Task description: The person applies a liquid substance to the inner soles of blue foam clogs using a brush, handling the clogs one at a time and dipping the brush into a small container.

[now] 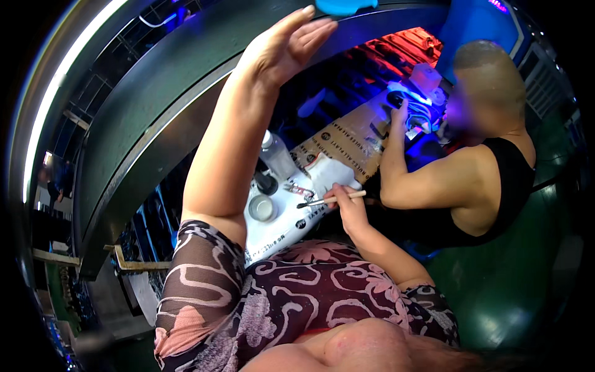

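Note:
My left hand [284, 46] is raised at the top, its fingers stretched out and holding nothing, just below a bright blue object [347, 5]. In my right hand [346, 201] is a paintbrush [319, 202] with a pale handle, gripped between the fingers, its dark bristles to the left. The brush hovers over a white printed sheet [273, 239]. On the sheet are a small round pot [262, 208], a dark-capped container [266, 182] and a clear bottle [277, 158] with a white cap. Red-handled snips [299, 188] lie beside a crumpled white cloth [330, 173].
A long dark machine frame [149, 118] curves along the left. Brown printed cardboard [338, 139] extends ahead, over a dark conveyor. Close on the right, a co-worker [471, 161] in a black sleeveless top handles a blue-lit item [420, 111]. Red light glows farther back.

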A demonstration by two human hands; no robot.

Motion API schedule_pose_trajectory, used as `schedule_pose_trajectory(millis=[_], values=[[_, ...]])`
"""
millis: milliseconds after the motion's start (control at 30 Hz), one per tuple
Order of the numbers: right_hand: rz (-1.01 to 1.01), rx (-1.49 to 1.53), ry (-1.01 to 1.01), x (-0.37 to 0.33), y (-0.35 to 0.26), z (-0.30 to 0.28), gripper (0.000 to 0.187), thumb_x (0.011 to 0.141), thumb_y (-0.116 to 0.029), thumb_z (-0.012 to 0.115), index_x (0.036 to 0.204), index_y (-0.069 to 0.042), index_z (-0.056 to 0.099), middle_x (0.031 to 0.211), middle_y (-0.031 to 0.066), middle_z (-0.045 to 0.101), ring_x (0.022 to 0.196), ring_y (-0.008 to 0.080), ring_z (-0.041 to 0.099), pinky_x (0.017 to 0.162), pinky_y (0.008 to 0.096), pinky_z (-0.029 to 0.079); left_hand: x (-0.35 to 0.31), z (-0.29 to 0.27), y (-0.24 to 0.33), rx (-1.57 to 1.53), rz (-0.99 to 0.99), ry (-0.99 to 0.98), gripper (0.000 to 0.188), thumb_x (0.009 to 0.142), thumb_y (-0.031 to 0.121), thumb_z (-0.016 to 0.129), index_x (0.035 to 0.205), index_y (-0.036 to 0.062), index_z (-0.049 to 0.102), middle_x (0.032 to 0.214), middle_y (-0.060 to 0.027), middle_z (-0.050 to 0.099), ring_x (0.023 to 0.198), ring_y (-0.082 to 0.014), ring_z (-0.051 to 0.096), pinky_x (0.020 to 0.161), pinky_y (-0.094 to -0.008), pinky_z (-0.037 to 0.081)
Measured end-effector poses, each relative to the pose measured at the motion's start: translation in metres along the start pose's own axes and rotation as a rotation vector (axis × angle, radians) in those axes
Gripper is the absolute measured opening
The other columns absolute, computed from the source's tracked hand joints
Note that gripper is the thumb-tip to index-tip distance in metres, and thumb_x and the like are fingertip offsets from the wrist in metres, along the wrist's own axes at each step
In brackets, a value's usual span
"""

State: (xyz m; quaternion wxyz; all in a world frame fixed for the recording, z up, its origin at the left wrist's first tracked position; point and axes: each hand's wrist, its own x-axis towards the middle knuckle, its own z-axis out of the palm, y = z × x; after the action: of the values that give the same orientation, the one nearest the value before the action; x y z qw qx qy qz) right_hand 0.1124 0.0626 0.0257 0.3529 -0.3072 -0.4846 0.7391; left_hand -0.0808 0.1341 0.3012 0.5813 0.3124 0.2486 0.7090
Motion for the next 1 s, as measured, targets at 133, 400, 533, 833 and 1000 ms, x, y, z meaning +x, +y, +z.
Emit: schedule_pose_trajectory(millis=[133, 400, 533, 833, 1000], values=[[-0.015, 0.078, 0.041, 0.002, 0.005, -0.018, 0.032, 0.093, -0.021, 0.049, 0.074, 0.002, 0.061, 0.066, 0.0055, 0.057, 0.061, 0.01, 0.049, 0.057, 0.0231, 0.039, -0.016, 0.034, -0.034, 0.269, 0.09, -0.216, 0.044, 0.09, 0.02, 0.055, 0.125, -0.0041, 0.043, 0.106, -0.0197, 0.061, 0.098, -0.0265, 0.062, 0.084, -0.0315, 0.052], [0.051, 0.111, -0.057, 0.01, 0.022, -0.003, 0.031, 0.093, -0.023, 0.05, 0.077, 0.001, 0.063, 0.071, 0.0046, 0.059, 0.061, 0.0088, 0.048, 0.059, 0.0221, 0.04, -0.174, -0.048, -0.033, 0.738, -0.187, -0.39, 0.025, 0.084, 0.021, 0.065, 0.097, 0.0014, 0.06, 0.084, -0.008, 0.064, 0.077, -0.0159, 0.06, 0.07, -0.0275, 0.047], [0.1, 0.081, -0.094, 0.006, 0.033, 0.017, 0.032, 0.093, -0.023, 0.049, 0.075, 0.0, 0.062, 0.07, 0.0045, 0.058, 0.061, 0.0096, 0.048, 0.06, 0.0226, 0.039, -0.221, -0.009, 0.009, 0.716, -0.002, -0.831, 0.026, 0.079, 0.026, 0.07, 0.069, 0.0033, 0.061, 0.06, -0.006, 0.056, 0.051, -0.0208, 0.054, 0.047, -0.0315, 0.037], [0.088, -0.038, -0.099, -0.013, 0.029, 0.038, 0.032, 0.093, -0.024, 0.049, 0.077, 0.0, 0.059, 0.066, 0.0047, 0.055, 0.059, 0.0102, 0.048, 0.06, 0.0228, 0.038, -0.265, 0.025, 0.003, 0.594, 0.348, -1.071, 0.039, 0.086, 0.038, 0.056, 0.072, 0.0018, 0.058, 0.065, -0.0073, 0.052, 0.052, -0.0235, 0.054, 0.042, -0.0318, 0.04], [0.07, -0.026, -0.15, -0.017, 0.035, 0.045, 0.031, 0.093, -0.025, 0.049, 0.078, 0.0, 0.058, 0.067, 0.0052, 0.055, 0.059, 0.011, 0.048, 0.059, 0.0231, 0.039, -0.283, 0.021, 0.008, 0.648, 0.368, -1.118, 0.038, 0.084, 0.036, 0.056, 0.067, 0.0023, 0.054, 0.068, -0.0076, 0.053, 0.054, -0.0234, 0.056, 0.045, -0.0309, 0.043]])
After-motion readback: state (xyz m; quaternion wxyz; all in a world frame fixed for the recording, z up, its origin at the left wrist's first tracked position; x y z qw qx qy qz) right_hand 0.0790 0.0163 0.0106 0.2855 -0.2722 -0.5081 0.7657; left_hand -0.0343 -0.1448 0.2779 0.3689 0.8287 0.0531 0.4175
